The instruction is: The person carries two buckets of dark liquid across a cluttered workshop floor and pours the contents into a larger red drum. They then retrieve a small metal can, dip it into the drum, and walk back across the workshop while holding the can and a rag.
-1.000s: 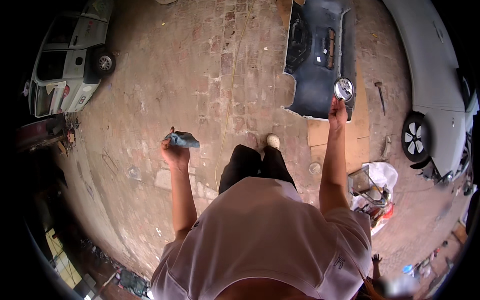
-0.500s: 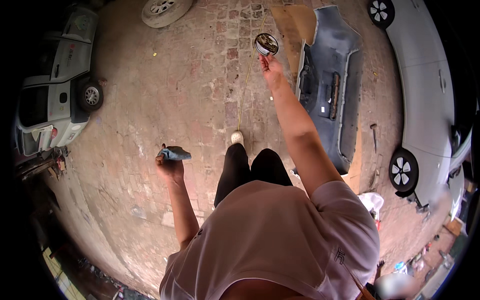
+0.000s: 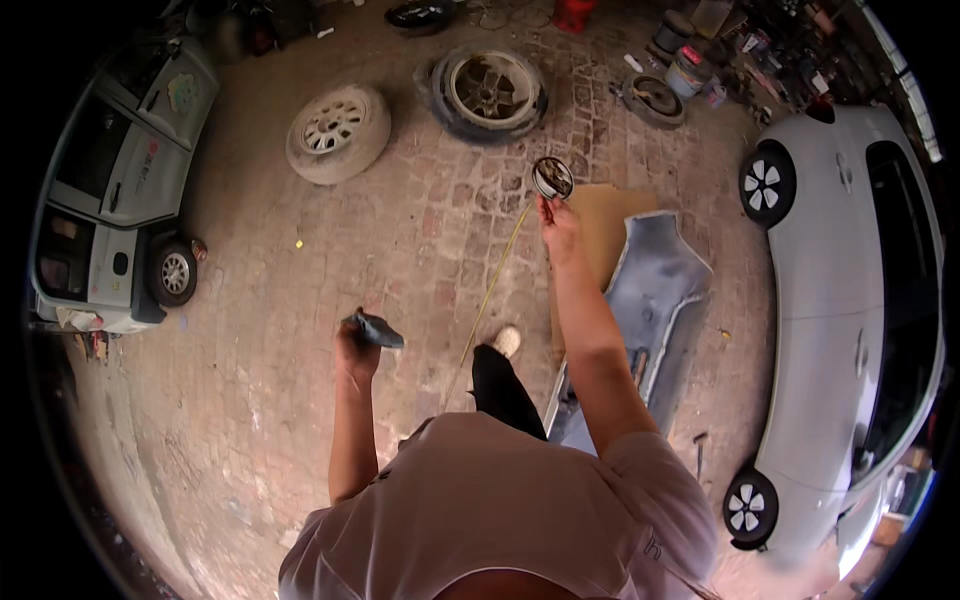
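Note:
My left hand [image 3: 356,355] is raised at left of centre, its fingers closed round a dark grey-blue folded piece [image 3: 377,329] that looks like a cloth. Stretched out ahead, my right hand [image 3: 561,228] grips the near edge of a shallow round tin [image 3: 552,178]. The tin has a dark rim and brown and whitish smears inside. Below and right of it, a grey car bumper [image 3: 655,262] lies on a sheet of brown cardboard [image 3: 600,222]; my right forearm covers part of the bumper.
Two wheels, one with a whitish tyre [image 3: 366,143] and one with a dark tyre [image 3: 455,118], lie on the brick floor ahead. A silver car [image 3: 815,330] stands right, a pale vehicle [image 3: 125,185] left. A hammer [image 3: 700,452] lies near the silver car. Buckets [image 3: 688,72] stand far right.
I have stepped forward and the view has tilted up, showing the wheels and buckets ahead. Both hands keep hold of the same things; the bumper now sits lower in view.

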Demonstrator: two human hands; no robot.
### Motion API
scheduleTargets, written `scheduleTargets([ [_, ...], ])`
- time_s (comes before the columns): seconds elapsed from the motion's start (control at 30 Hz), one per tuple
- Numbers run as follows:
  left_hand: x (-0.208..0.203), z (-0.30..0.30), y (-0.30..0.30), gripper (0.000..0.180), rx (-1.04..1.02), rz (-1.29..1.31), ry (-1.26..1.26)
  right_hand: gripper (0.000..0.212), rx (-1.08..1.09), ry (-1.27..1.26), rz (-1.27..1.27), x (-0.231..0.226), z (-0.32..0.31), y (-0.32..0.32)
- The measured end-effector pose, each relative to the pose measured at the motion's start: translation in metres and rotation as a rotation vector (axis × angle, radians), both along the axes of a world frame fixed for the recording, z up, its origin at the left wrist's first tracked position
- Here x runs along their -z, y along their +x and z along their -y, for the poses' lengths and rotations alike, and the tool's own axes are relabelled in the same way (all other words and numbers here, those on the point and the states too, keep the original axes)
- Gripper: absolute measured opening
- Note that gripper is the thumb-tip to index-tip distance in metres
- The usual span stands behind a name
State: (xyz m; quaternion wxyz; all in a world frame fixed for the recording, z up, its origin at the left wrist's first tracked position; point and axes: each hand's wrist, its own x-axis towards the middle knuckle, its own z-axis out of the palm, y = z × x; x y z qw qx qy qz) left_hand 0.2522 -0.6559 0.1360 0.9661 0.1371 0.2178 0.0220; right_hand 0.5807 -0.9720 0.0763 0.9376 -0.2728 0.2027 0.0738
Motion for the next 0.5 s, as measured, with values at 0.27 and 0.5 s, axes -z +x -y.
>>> scheduleTargets([
  [0.27,-0.015,-0.031,0.168,0.025,-0.056,0.023,0.322,0.013,0.016,-0.054,0.200,-0.035,0.106,0.207],
  [0.5,0.044,-0.058,0.342,0.017,-0.154,-0.312,0.315,0.019,0.297,-0.186,-0.125,-0.048,0.197,0.402],
])
